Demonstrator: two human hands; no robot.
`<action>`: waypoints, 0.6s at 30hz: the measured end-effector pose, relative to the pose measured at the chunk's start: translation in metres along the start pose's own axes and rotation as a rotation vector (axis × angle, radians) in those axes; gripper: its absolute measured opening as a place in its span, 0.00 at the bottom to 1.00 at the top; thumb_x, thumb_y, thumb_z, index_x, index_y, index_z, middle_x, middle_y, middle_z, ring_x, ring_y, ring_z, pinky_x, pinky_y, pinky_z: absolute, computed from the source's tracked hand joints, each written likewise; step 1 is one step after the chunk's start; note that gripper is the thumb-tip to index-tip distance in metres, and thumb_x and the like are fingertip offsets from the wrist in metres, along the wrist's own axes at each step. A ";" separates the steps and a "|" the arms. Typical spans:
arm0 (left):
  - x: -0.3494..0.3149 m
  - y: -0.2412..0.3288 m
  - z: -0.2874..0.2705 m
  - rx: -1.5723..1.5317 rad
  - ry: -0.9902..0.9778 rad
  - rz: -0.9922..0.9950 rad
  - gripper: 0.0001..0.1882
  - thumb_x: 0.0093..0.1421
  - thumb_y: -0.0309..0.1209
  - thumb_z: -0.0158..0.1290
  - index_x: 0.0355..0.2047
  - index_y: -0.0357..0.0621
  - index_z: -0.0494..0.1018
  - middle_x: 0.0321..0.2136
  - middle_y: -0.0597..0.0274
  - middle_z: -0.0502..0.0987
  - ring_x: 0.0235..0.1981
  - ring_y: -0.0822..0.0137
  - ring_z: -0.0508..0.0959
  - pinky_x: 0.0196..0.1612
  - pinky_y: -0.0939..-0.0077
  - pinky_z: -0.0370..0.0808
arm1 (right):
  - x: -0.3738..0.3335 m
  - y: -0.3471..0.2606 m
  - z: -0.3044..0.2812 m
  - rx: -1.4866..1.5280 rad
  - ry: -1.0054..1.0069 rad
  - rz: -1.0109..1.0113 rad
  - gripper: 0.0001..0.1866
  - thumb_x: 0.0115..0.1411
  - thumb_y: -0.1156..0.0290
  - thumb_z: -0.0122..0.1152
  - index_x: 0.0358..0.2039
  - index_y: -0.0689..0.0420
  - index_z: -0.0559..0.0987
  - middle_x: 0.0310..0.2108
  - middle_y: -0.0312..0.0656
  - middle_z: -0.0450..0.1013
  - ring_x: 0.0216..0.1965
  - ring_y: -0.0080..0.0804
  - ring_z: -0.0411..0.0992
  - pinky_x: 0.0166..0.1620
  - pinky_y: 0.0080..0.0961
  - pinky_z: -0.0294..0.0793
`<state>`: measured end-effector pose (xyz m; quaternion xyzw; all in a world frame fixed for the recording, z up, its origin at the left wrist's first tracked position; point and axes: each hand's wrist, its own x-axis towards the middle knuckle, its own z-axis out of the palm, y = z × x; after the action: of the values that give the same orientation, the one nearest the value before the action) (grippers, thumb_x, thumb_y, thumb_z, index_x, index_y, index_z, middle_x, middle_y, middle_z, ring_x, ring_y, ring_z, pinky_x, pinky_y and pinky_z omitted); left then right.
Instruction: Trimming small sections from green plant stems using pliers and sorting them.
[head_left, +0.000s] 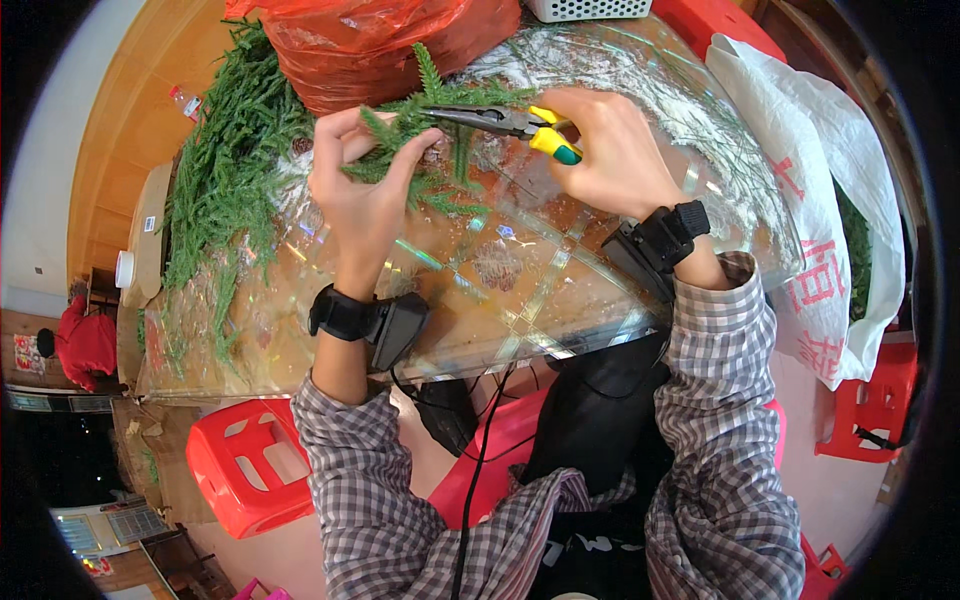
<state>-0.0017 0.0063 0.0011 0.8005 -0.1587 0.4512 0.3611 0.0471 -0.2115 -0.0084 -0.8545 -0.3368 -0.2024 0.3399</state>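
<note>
My left hand (pixel 365 170) is closed on a green artificial pine sprig (pixel 440 185), thumb and fingers pinching it above the table. Yellow-and-green handled needle-nose pliers (pixel 500 121) are gripped in my right hand (pixel 612 150). Their dark jaws point left and reach into the sprig near my left fingertips; whether they clamp a stem there is too fine to see. Beneath both hands lies the table (pixel 400 335), covered with a clear, shiny patterned sheet. A big heap of similar pine greenery (pixel 235 170) spreads to the left of my left hand.
Behind the sprig stands a red plastic bag (pixel 390 45), beside a white perforated basket (pixel 588 9). White powder (pixel 640 70) is scattered at the far right. A white sack (pixel 815 210) holding greenery hangs by the right edge. A red stool (pixel 250 465) stands lower left; a person in red (pixel 85 345) is farther off.
</note>
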 end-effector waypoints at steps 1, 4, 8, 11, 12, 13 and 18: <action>0.001 -0.001 0.001 -0.078 0.002 -0.065 0.22 0.45 0.22 0.66 0.37 0.38 0.66 0.28 0.62 0.78 0.31 0.72 0.78 0.34 0.82 0.74 | 0.000 0.000 0.002 0.028 0.037 0.003 0.15 0.38 0.76 0.58 0.31 0.61 0.74 0.25 0.49 0.71 0.28 0.52 0.69 0.31 0.37 0.68; 0.003 0.001 0.001 -0.207 -0.005 -0.218 0.22 0.46 0.21 0.65 0.38 0.39 0.65 0.28 0.63 0.77 0.30 0.74 0.77 0.34 0.83 0.72 | 0.001 0.001 0.000 0.053 0.105 0.010 0.15 0.38 0.76 0.58 0.31 0.61 0.74 0.25 0.49 0.71 0.28 0.50 0.70 0.31 0.37 0.68; 0.007 -0.003 -0.002 -0.369 -0.009 -0.402 0.22 0.47 0.21 0.64 0.39 0.40 0.65 0.29 0.64 0.76 0.29 0.76 0.74 0.35 0.84 0.71 | 0.003 0.003 -0.006 0.020 0.155 -0.008 0.15 0.38 0.76 0.59 0.31 0.60 0.74 0.25 0.48 0.71 0.28 0.48 0.71 0.30 0.36 0.68; 0.007 -0.011 -0.002 -0.511 0.014 -0.428 0.21 0.47 0.21 0.64 0.39 0.41 0.65 0.29 0.65 0.75 0.30 0.77 0.73 0.35 0.84 0.70 | 0.003 0.006 -0.007 -0.048 0.121 -0.049 0.15 0.39 0.76 0.59 0.31 0.60 0.74 0.26 0.47 0.71 0.28 0.48 0.71 0.30 0.36 0.68; 0.007 -0.012 -0.002 -0.524 -0.002 -0.432 0.21 0.48 0.21 0.63 0.39 0.41 0.65 0.29 0.65 0.75 0.30 0.77 0.73 0.35 0.84 0.70 | 0.003 0.006 -0.006 -0.036 0.103 -0.033 0.15 0.39 0.76 0.59 0.31 0.60 0.74 0.26 0.47 0.71 0.28 0.48 0.71 0.31 0.35 0.68; 0.007 -0.013 -0.002 -0.537 -0.019 -0.436 0.21 0.48 0.21 0.63 0.39 0.41 0.65 0.30 0.65 0.74 0.31 0.77 0.73 0.36 0.84 0.70 | 0.002 0.006 -0.005 -0.024 0.084 -0.019 0.15 0.39 0.76 0.59 0.31 0.60 0.74 0.26 0.47 0.71 0.29 0.49 0.70 0.31 0.35 0.68; 0.009 -0.008 -0.004 -0.611 -0.069 -0.489 0.20 0.49 0.21 0.62 0.40 0.41 0.66 0.29 0.66 0.74 0.31 0.77 0.73 0.36 0.84 0.70 | 0.003 0.007 -0.005 -0.020 0.042 -0.026 0.15 0.38 0.76 0.59 0.31 0.60 0.74 0.27 0.47 0.70 0.29 0.49 0.70 0.31 0.35 0.68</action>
<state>0.0052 0.0155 0.0065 0.6849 -0.1024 0.2569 0.6741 0.0529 -0.2178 -0.0062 -0.8491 -0.3385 -0.2281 0.3354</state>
